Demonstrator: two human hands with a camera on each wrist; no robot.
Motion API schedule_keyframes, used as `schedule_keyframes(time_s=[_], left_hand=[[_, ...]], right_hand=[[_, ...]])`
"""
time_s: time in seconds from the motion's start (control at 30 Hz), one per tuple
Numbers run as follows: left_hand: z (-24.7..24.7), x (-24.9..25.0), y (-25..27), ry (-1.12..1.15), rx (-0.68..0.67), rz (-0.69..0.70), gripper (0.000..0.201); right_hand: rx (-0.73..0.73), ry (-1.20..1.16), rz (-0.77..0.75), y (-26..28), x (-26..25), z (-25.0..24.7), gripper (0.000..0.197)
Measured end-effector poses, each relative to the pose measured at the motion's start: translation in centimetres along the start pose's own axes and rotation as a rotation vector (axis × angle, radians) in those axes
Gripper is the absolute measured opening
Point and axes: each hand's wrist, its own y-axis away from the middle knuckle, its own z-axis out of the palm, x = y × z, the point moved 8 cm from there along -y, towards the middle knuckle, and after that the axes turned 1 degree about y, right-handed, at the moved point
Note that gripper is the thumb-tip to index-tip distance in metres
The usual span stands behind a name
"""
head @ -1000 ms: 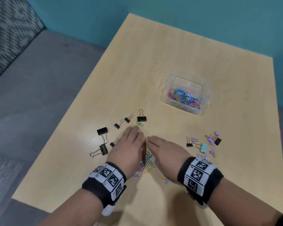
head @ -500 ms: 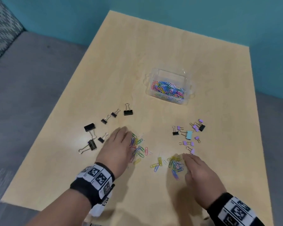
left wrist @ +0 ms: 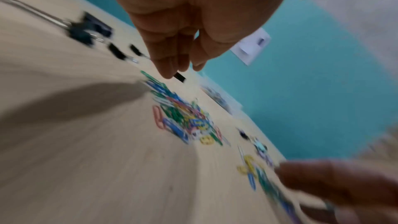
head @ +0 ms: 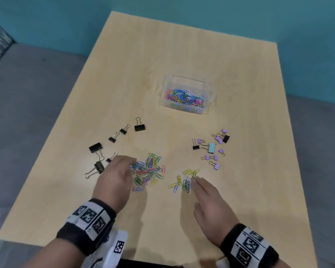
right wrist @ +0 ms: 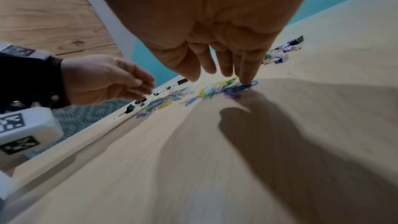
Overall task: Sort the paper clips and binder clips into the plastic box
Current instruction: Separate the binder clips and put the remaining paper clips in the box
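Since a second ago the hands have parted, splitting the paper clips into two heaps on the bench. The left hand hovers with loosely curled fingers, holding nothing, over the larger heap. The right hand, fingers straight, touches the smaller heap. The plastic box sits farther off, with black binder clips left and purple binder clips right.

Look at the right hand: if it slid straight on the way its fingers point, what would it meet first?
Probably the small heap of paper clips lying at the right hand's fingertips; one fingertip already seems to touch it.
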Motion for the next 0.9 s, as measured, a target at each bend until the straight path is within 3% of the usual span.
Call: schedule_keyframes(time_s=[0.07, 0.2, 0.37, 0.53, 0.6, 0.7, 0.83, 0.9], left_hand=[[-1.6, -2.4, 0.2, 0.01, 0.054, -0.136, 0.031], [-1.2, -3.5, 0.9, -0.066, -0.06, -0.223, 0.032], [1.2, 0.4, -0.4, -0.198, -0.12, -0.029, 0.028], [4.0, 2.4, -1.6, -0.339, -0.243, 0.108, 0.052], [5.2, 2.8, -1.5, -0.399, -0.294, 0.16, 0.048], [5.4, 3.5, -0.9, -0.398, -0.264, 0.232, 0.037], [2.4, 1.3, -0.7, -0.131, -0.107, 0.063, 0.037], [2.1, 0.5, -0.4, -0.169, -0.164, -0.01, 0.052]], right_hand=[[0.082, 0.004, 0.061, 0.4, 1.5, -0.8, 0.061], [0.043, 0.091, 0.189, 0.1, 3.2, -0.8, 0.063], [-0.003, 0.13, 0.134, -1.5, 0.8, -0.5, 0.062], [-0.048, 0.198, 0.08, -2.9, -1.0, 0.0, 0.062], [-0.051, 0.199, 0.034, -3.7, -1.8, 0.3, 0.062], [-0.047, 0.157, -0.017, -4.5, -2.2, 0.2, 0.06], [-0.038, 0.151, 0.063, -4.1, -0.6, -1.0, 0.061], [-0.079, 0.172, 0.125, -3.8, 0.1, -1.0, 0.068]])
